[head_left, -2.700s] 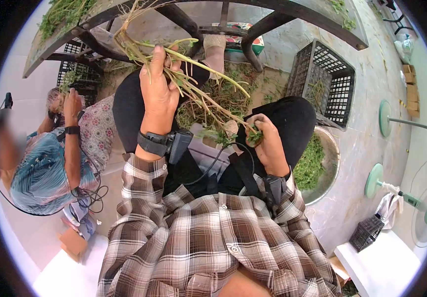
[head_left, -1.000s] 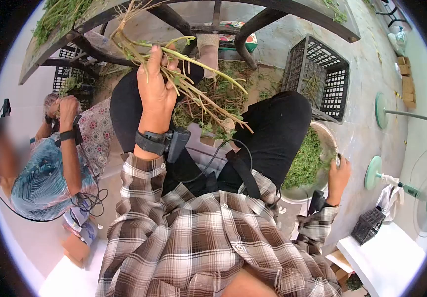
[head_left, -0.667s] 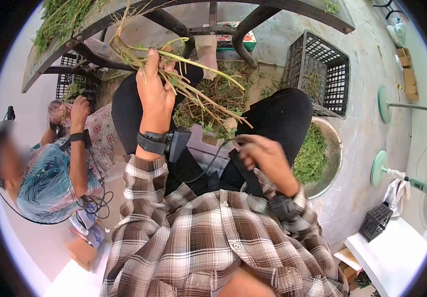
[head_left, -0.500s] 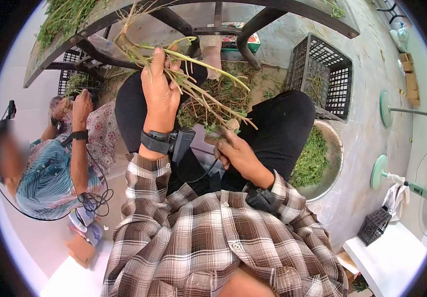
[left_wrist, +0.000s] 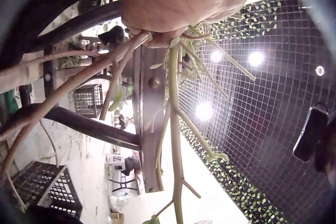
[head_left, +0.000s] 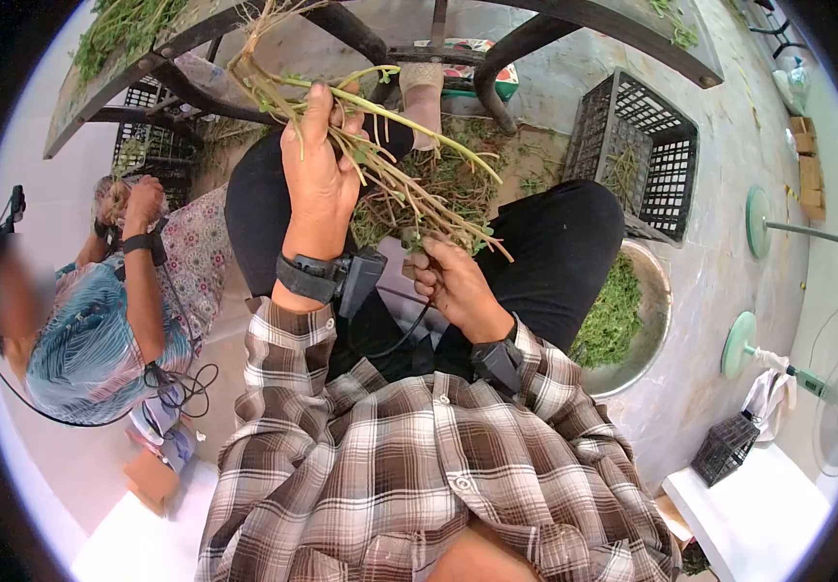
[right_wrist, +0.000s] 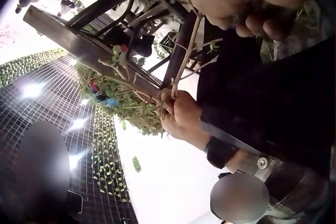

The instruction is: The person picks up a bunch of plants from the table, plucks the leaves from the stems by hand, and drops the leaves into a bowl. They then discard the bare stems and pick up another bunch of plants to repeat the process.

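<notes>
My left hand point(head_left: 320, 189) grips a bunch of long, mostly bare plant stems point(head_left: 409, 184) with pale roots at the upper end. In the left wrist view, stems point(left_wrist: 176, 108) fan out below the curled fingers. My right hand point(head_left: 458, 286) is at the lower end of the bunch, thumb and fingers pinching a small leafy sprig point(head_left: 414, 238). The right wrist view shows a branching stem point(right_wrist: 186, 58) running between both hands. A heap of cut stems point(head_left: 462, 160) lies on the floor between the knees.
A metal basin point(head_left: 663, 325) of chopped-looking green leaves stands beside the right knee. Beyond it is a black plastic crate point(head_left: 669, 179). A dark-edged table point(head_left: 623, 39) bearing greens spans the front. Another person point(head_left: 98, 330) sits at left, handling greens.
My right hand went from the stem ends out to the basin, then came back to the bunch and closed on a leafy sprig. The left hand kept its hold on the stems.
</notes>
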Available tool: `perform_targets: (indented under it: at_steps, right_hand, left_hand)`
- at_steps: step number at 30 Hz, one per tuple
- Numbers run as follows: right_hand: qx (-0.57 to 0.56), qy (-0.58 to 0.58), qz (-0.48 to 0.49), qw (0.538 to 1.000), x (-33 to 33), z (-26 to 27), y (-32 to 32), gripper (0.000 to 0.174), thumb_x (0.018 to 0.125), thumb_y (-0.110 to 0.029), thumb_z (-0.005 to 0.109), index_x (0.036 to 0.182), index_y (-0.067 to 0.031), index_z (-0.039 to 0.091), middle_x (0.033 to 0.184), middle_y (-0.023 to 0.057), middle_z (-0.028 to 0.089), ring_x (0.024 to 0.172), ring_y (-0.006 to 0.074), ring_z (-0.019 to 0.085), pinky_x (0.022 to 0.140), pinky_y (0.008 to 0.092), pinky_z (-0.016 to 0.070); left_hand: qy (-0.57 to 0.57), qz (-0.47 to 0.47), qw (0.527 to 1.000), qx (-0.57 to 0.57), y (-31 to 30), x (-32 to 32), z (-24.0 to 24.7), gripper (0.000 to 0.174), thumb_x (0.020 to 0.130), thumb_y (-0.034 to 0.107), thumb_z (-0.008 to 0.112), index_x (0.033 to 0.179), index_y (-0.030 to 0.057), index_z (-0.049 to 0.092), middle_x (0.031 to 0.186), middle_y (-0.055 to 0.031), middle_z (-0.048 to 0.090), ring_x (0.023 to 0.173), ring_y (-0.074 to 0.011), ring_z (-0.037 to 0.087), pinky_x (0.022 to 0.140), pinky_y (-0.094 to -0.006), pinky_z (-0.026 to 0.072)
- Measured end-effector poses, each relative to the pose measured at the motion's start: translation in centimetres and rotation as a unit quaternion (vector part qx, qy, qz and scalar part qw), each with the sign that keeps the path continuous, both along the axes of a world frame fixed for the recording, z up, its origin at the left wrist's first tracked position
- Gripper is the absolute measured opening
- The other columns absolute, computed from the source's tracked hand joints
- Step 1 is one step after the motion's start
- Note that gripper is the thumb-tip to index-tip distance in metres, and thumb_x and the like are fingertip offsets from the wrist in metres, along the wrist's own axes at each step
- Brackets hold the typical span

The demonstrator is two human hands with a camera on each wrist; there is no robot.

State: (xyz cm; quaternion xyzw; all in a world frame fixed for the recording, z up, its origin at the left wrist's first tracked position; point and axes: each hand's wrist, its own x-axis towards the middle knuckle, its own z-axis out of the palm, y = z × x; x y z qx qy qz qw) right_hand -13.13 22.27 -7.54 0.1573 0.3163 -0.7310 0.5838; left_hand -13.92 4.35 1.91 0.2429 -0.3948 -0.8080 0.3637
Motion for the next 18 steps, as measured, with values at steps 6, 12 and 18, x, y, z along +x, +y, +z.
perform_targets:
  at_steps: [6,12,18]
  right_hand:
    - [0.079,0.095,-0.021,0.992,0.1,-0.4,0.9,0.009,0.085,-0.013,0.049,0.085,-0.0048,0.051,0.065,0.0008,0.045,0.052,0.0093,0.040,0.046,0.0232,0.0322]
    - [0.099,0.316,0.057,0.942,-1.1,-1.2,2.7,0.013,0.080,-0.008,0.048,0.078,0.0008,0.057,0.070,0.0021,0.052,0.057,0.0087,0.043,0.052,0.0225,0.0366]
    - [0.098,0.516,0.086,0.847,-1.3,0.4,3.1,0.019,0.077,-0.007,0.046,0.077,0.0044,0.062,0.059,0.0056,0.052,0.056,0.0114,0.048,0.053,0.0274,0.0401]
  left_hand:
    - [0.008,0.009,1.000,0.000,-0.2,-0.1,-0.1,0.023,0.088,0.022,0.055,0.087,-0.0001,0.051,0.071,-0.0024,0.045,0.060,-0.0092,0.045,0.036,-0.0177,0.0250]
    - [-0.013,0.004,1.000,0.008,-0.5,0.1,-0.8,0.024,0.089,0.024,0.054,0.087,-0.0005,0.051,0.071,-0.0016,0.043,0.060,-0.0091,0.044,0.036,-0.0181,0.0253]
    - [-0.049,-0.012,0.999,-0.013,-0.2,0.1,-0.9,0.034,0.090,0.032,0.052,0.096,-0.0019,0.055,0.063,-0.0003,0.045,0.041,-0.0053,0.033,0.041,-0.0175,0.0297]
